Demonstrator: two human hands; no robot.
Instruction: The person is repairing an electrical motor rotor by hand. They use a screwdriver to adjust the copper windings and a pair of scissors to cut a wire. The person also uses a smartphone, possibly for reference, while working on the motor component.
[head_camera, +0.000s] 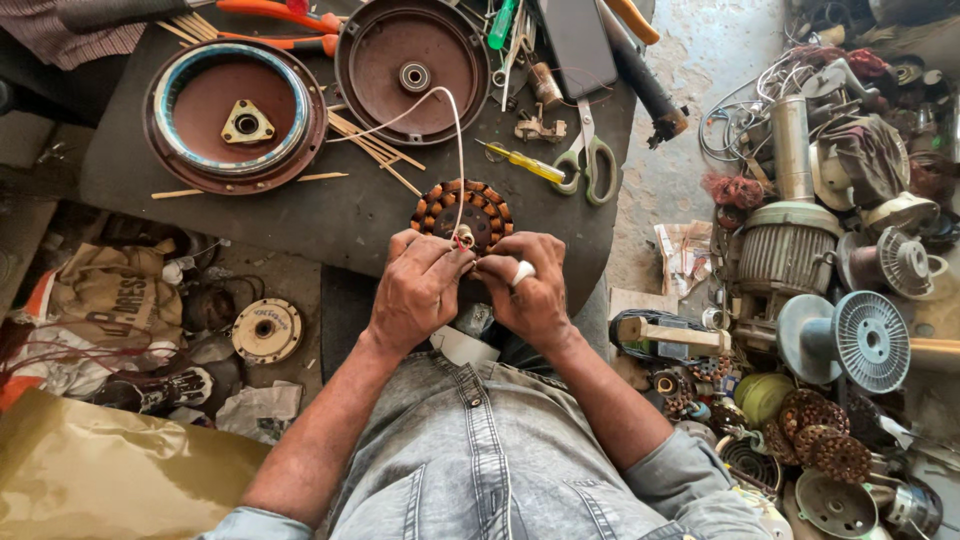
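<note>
Both hands meet at the near edge of the dark round counter (300, 215), over a round copper-wound fan stator with brown coils (470, 212). The left hand (415, 290) has its fingers pressed together, pinching a thin white sleeved wire (458, 150) right at the stator's hub; the right hand (528, 295), one fingertip wrapped in white tape, has its fingers curled tight against the same spot, though what they grip is hidden.

By my judgement the winding is already done: the coils sit full all round the ring. What seems left is the lead work and closing up, since the motor still lies apart. Two brown metal housing halves rest behind: one with a pale ring and a triangular centre piece (236, 115), one a plain dish with a bearing (412, 68).

Counting: one stator in hand, one white lead, two housing halves, one pair of grey-handled scissors (590, 150), one yellow-handled screwdriver (525, 163), and a loose scatter of thin wooden slivers (375, 145), too overlapped to number.
</note>
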